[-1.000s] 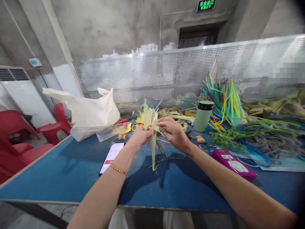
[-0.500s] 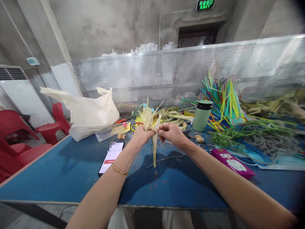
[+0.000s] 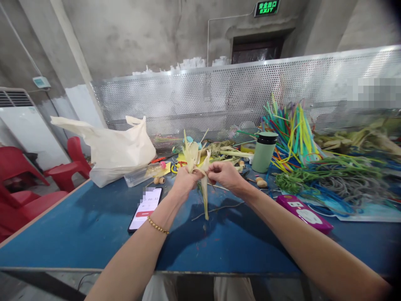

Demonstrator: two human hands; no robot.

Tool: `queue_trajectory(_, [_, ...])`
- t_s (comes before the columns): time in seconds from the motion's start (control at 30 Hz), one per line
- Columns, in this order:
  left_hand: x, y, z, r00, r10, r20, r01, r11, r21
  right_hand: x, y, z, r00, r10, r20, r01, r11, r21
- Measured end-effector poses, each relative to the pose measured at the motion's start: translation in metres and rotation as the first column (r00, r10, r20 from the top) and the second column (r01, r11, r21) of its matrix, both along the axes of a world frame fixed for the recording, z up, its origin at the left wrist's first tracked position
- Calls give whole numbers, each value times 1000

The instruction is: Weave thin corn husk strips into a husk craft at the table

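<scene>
Pale yellow-green corn husks are gathered between my two hands above the blue table. Their tips fan upward and one long strip hangs down toward the tabletop. My left hand is closed around the bunch from the left side. From the right, my right hand pinches at the husks with thumb and fingers close together; the exact piece in the pinch is partly hidden. A thin dry strand lies on the table below. A phone with a running timer lies left of my left forearm.
A white plastic bag stands at the left and a green tumbler at centre right. Colourful pipe cleaners, green and grey cords and a magenta box lie rightward. A perforated metal screen runs behind.
The hanging husk strip has swung slightly to the right at its lower end. Both hands keep their grip in nearly the same place, and the view has shifted a little.
</scene>
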State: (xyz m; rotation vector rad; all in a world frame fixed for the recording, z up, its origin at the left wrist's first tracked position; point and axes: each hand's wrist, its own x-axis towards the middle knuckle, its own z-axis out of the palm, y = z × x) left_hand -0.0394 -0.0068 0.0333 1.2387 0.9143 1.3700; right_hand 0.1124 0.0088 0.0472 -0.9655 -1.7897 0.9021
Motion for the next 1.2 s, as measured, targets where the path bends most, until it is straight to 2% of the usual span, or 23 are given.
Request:
queue_trajectory(0.23, [-2,1,-1,991,-107,80,112,992,-60,-3,5,-5,1000,-20,-14,19,1000,-23])
queue_trajectory(0.43, [-10,4,-1,966,-239,103,249,963,-104,8,2,3,982,174,-72,-181,977,-111])
queue_trajectory(0.53, [-12,4,-2,952,-288,101,299,948,-111,10,2,4,974,216,-64,-223,967,-123])
queue_trajectory(0.8, [-9,1,2,985,-164,56,168,983,-73,7,2,3,990,134,-32,-136,989,-51])
queue_trajectory(0.97, [-7,2,0,990,-137,12,137,990,-27,5,4,2,995,99,0,-99,994,-45])
queue_trajectory(1.2, [0,-2,2,1000,-12,-5,12,998,68,-5,8,-2,999,-35,-20,35,999,-4])
